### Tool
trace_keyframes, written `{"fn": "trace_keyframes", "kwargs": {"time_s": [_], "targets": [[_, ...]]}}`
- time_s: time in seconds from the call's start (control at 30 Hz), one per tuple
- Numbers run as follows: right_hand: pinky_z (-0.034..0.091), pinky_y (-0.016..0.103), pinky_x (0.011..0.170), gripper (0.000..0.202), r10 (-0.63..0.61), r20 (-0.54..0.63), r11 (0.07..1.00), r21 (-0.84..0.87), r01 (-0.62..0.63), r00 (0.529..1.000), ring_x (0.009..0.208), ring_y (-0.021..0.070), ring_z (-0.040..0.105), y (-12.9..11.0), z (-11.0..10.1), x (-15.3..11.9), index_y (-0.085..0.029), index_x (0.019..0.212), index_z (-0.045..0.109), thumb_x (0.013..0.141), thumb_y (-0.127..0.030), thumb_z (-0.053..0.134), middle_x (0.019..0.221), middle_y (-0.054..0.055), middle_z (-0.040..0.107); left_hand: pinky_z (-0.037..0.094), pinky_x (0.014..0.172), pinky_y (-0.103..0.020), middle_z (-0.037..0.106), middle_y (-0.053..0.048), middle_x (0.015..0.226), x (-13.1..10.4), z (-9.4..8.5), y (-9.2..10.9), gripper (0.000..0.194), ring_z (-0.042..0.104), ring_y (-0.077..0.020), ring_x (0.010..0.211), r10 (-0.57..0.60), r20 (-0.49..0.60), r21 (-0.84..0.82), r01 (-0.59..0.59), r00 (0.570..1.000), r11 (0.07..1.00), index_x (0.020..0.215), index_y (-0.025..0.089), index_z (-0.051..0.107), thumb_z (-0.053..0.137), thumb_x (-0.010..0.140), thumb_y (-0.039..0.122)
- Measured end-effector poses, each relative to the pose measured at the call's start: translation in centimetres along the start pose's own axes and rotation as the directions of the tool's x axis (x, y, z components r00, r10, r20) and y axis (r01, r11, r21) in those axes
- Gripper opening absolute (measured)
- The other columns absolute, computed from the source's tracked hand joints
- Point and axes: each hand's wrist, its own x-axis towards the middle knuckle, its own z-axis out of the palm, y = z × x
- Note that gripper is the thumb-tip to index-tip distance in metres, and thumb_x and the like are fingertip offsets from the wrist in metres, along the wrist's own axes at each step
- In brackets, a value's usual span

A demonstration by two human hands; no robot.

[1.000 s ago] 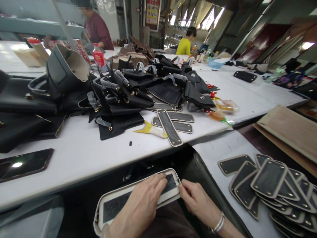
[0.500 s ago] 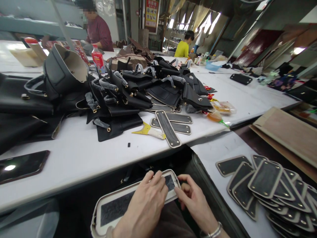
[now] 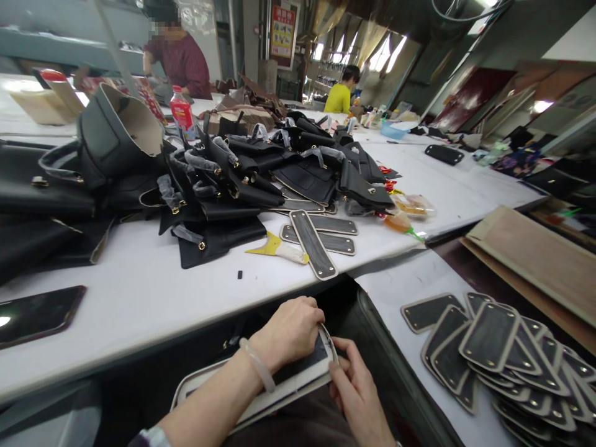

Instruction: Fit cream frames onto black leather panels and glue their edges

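Over my lap lies an unfinished bag piece [image 3: 307, 383], long, with a cream rim raised round a dark panel. My left hand [image 3: 294, 326], a pale bangle at its wrist, reaches across it with fingers curled over the far rim near the right end; the fingertips are partly hidden. My right hand [image 3: 356, 382] pinches the right end of the rim between thumb and fingers. My left forearm covers much of the panel. Just beyond, on the table [image 3: 153, 310], are several dark strips [image 3: 313, 243] with cream edges and studs, and a yellow-and-white tool [image 3: 279, 248].
Black bag parts [image 3: 218, 180] with wrapped handles are heaped across the table. A phone [image 3: 40, 315] lies at the left. Studded base pieces [image 3: 488, 338] are piled at right, near a brown board [image 3: 535, 267]. A red bottle [image 3: 182, 113] stands behind; two people work farther back.
My left hand has moved from lying flat across the panel to curling over the far rim near the right end. My right hand stays at that end. The view has shifted slightly.
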Motion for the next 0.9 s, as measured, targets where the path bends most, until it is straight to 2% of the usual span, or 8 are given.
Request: {"fn": "trace_keyframes", "kwargs": {"time_s": [0.17,0.3,0.43,0.53,0.6,0.7,0.8,0.9], "targets": [[0.034,0.025,0.052,0.044,-0.079,-0.012,0.995,-0.065,0.078,0.997,0.055,0.0143,0.042,0.9,0.1,0.1,-0.018,0.117,0.045,0.093,-0.055,0.042,0.059,-0.006,0.047,0.052,0.078,-0.031,0.069,-0.007,0.091,0.5,0.3,-0.3,0.026,0.064,-0.0218,0.086,0.049,0.011,-0.063,-0.048,0.999,0.997,0.081,0.018,0.072,0.048,0.077,0.011],[0.037,0.027,0.058,0.039,-0.096,-0.084,0.993,-0.078,0.09,0.992,0.06,0.0165,0.047,0.4,-0.1,0.3,-0.019,0.112,0.054,0.088,-0.051,0.053,0.064,-0.003,0.052,0.05,0.083,-0.029,0.069,-0.005,0.094,0.8,0.5,-0.7,0.03,0.064,-0.0194,0.089,0.082,0.003,-0.137,-0.081,0.997,0.987,0.086,0.019,0.073,0.048,0.074,0.01],[0.043,0.028,0.072,0.028,-0.061,-0.09,0.98,0.182,0.077,0.994,0.079,0.0204,0.054,-0.7,-0.7,0.6,-0.02,0.095,0.063,0.082,-0.045,0.065,0.081,0.001,0.06,0.049,0.084,-0.026,0.07,-0.003,0.092,1.0,0.7,-1.1,0.029,0.063,-0.0171,0.087,0.127,0.007,-0.199,-0.123,0.992,0.972,0.084,0.02,0.073,0.048,0.073,0.01],[0.042,0.026,0.069,0.025,0.047,-0.037,0.879,0.477,-0.024,0.998,0.076,0.0176,0.052,-1.1,-0.7,1.6,-0.021,0.08,0.063,0.082,-0.046,0.067,0.077,-0.001,0.06,0.048,0.083,-0.026,0.07,-0.003,0.09,1.1,0.8,-1.3,0.03,0.063,-0.017,0.086,0.14,0.011,-0.222,-0.134,0.99,0.966,0.083,0.02,0.073,0.047,0.072,0.01],[0.041,0.024,0.064,0.026,0.099,0.01,0.803,0.59,-0.086,0.995,0.071,0.0155,0.051,-1.2,-0.3,2.5,-0.021,0.077,0.063,0.08,-0.046,0.07,0.074,-0.002,0.059,0.047,0.083,-0.026,0.069,-0.003,0.09,1.1,0.8,-1.2,0.031,0.062,-0.0173,0.087,0.133,0.011,-0.228,-0.127,0.991,0.965,0.084,0.019,0.073,0.046,0.072,0.009],[0.043,0.027,0.068,0.031,0.116,0.106,0.724,0.672,-0.157,0.988,0.076,0.0175,0.056,-1.0,0.5,3.6,-0.02,0.088,0.067,0.076,-0.048,0.073,0.079,0.0,0.063,0.047,0.083,-0.027,0.068,-0.004,0.089,0.9,0.7,-1.1,0.03,0.061,-0.0177,0.086,0.097,0.011,-0.231,-0.092,0.995,0.969,0.083,0.017,0.071,0.045,0.072,0.009],[0.045,0.029,0.077,0.036,0.111,0.235,0.588,0.767,-0.255,0.966,0.081,0.0193,0.06,-0.6,1.1,3.9,-0.02,0.093,0.07,0.072,-0.049,0.076,0.083,0.002,0.067,0.048,0.079,-0.026,0.068,-0.004,0.089,0.7,0.5,-0.9,0.03,0.061,-0.0169,0.083,0.042,0.024,-0.24,-0.036,0.999,0.97,0.084,0.018,0.069,0.045,0.07,0.008],[0.044,0.028,0.078,0.031,0.097,0.305,0.514,0.8,-0.31,0.948,0.081,0.0175,0.061,-0.3,1.1,3.8,-0.019,0.095,0.071,0.076,-0.044,0.075,0.084,0.002,0.069,0.048,0.075,-0.026,0.068,-0.003,0.088,0.7,0.4,-0.9,0.028,0.062,-0.0168,0.082,-0.018,0.038,-0.252,0.027,0.999,0.967,0.085,0.018,0.067,0.045,0.07,0.009]]}}
